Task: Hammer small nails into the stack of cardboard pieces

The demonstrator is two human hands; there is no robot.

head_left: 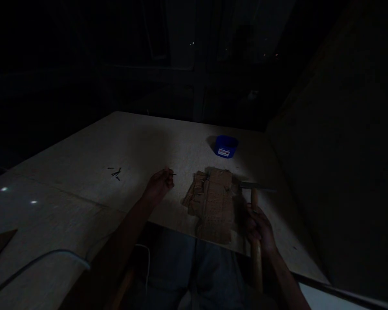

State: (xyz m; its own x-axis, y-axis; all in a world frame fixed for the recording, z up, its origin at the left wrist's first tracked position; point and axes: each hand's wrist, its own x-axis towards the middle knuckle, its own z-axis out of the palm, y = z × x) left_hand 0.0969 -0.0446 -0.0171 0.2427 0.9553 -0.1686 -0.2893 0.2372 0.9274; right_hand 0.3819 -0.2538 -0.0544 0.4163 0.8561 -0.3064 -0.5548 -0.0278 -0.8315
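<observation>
My left hand (160,184) hovers over a pale wooden board (132,146) and pinches a small dark nail (173,174) between its fingertips. My right hand (260,228) is closed round the wooden handle of a hammer (254,196), whose metal head lies just right of a torn piece of brown cardboard (213,204). The cardboard rests on the board between my two hands. Several loose dark nails (115,173) lie on the board to the left of my left hand.
A small blue tub (225,146) with a label stands on the board behind the cardboard. A thin white cable (51,257) runs across the lower left. A tall dark panel (342,172) rises on the right. The room is very dark.
</observation>
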